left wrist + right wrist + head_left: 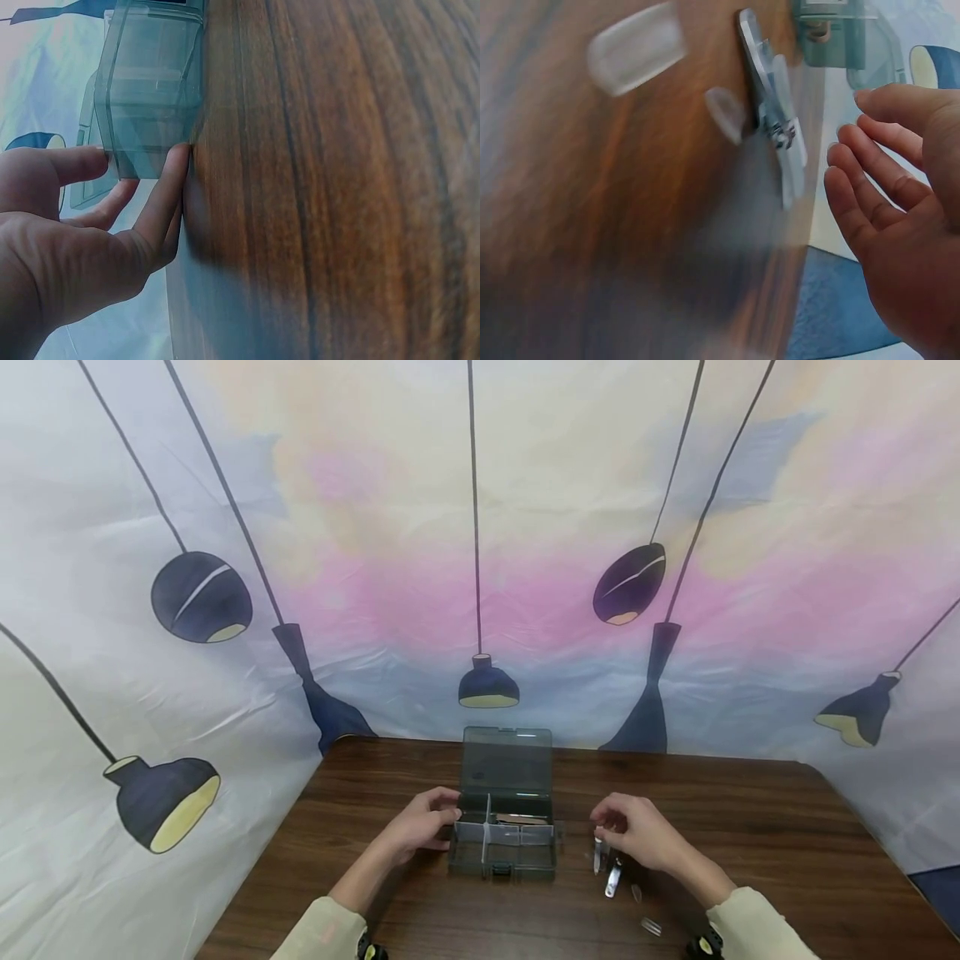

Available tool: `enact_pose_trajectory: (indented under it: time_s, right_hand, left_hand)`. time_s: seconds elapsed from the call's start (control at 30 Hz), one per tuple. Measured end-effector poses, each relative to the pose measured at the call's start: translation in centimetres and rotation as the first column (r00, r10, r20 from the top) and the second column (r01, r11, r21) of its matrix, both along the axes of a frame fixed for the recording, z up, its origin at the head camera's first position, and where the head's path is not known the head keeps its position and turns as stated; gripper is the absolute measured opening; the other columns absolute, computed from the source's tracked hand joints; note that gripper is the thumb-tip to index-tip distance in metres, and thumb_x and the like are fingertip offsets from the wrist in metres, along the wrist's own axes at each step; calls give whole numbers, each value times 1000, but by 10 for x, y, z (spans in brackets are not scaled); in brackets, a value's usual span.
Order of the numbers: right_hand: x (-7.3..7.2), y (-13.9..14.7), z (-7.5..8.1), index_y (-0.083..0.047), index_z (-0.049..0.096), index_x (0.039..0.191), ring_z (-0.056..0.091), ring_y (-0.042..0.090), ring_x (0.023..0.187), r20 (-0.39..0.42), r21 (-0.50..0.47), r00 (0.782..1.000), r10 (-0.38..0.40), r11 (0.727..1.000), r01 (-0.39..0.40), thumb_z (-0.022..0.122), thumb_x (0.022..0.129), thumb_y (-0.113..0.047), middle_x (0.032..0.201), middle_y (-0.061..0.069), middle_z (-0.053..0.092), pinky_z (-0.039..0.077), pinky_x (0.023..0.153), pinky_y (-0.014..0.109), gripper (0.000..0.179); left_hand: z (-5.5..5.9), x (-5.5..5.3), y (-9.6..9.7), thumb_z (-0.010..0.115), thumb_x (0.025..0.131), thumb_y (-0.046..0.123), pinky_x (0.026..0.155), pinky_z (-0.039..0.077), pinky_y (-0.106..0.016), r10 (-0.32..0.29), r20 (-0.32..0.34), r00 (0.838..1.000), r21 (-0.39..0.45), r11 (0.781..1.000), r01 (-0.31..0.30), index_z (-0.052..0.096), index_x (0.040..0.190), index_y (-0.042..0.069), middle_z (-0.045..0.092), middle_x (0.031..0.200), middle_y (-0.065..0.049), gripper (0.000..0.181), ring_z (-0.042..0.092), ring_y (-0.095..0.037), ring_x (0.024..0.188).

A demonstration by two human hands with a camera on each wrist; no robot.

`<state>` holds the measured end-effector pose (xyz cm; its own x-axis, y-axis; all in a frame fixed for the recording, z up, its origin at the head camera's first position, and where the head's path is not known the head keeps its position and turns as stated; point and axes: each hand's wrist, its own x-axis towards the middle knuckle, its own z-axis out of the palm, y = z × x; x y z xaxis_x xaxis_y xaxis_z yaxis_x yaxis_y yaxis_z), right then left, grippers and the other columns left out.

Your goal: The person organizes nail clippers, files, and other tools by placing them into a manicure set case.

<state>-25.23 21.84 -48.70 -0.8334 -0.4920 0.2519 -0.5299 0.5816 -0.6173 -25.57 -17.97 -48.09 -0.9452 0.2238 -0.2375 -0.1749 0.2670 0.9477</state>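
A translucent grey-green divided box (502, 870) stands on the table with its lid (507, 760) raised. My left hand (420, 823) rests against the box's left side, its fingertips touching the wall in the left wrist view. To the right of the box, my right hand (637, 831) hovers with loosely bent fingers, and I see nothing between them in the right wrist view. Just below it lie a nail clipper (613, 878) and a slim pale-silver item (597, 854). Nearer the front are a small clear oval piece (637, 893) and a larger clear piece (651, 927).
White dividers (504, 835) split the box into compartments. A flat copper-coloured item (521, 819) lies in the back right one. The dark wooden table (795, 852) reaches back to a fabric backdrop (420, 610) printed with hanging lamps.
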Motion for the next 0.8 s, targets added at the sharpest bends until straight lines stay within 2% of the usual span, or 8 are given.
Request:
enact_pose_trajectory:
  time_s: [0.17,0.4,0.57,0.8]
  right_hand:
    - [6,9,-4,-12,73,101,62,3,81,28,14,1000,13,1000,-13,80,94,-6,93,-10,66,55,69,26,12]
    - [18,20,-6,-15,72,103,63,4,85,88,12,992,91,996,-93,81,94,-8,97,-6,67,57,71,28,13]
    - [23,25,-7,-15,71,105,62,6,86,109,29,988,106,994,-110,79,95,-7,99,-6,65,57,71,28,15]
    - [28,27,-13,-17,71,103,61,7,84,80,44,990,114,992,-118,81,93,-7,96,-9,63,56,69,27,17]
  left_hand:
    - [1,0,0,59,106,9,81,63,-48,4,0,1000,-6,1000,-4,54,144,-2,59,132,-20,40,62,-33,119]
    - [1,0,0,59,106,9,81,63,-48,-3,6,1000,2,1000,3,54,144,-2,59,132,-20,41,63,-32,118]
    - [1,-1,0,59,106,10,80,63,-47,-4,0,1000,7,1000,4,54,144,-3,59,131,-20,40,63,-31,115]
    - [1,0,-1,59,106,9,81,63,-47,-12,2,1000,8,1000,12,54,144,-3,58,133,-21,40,62,-31,117]
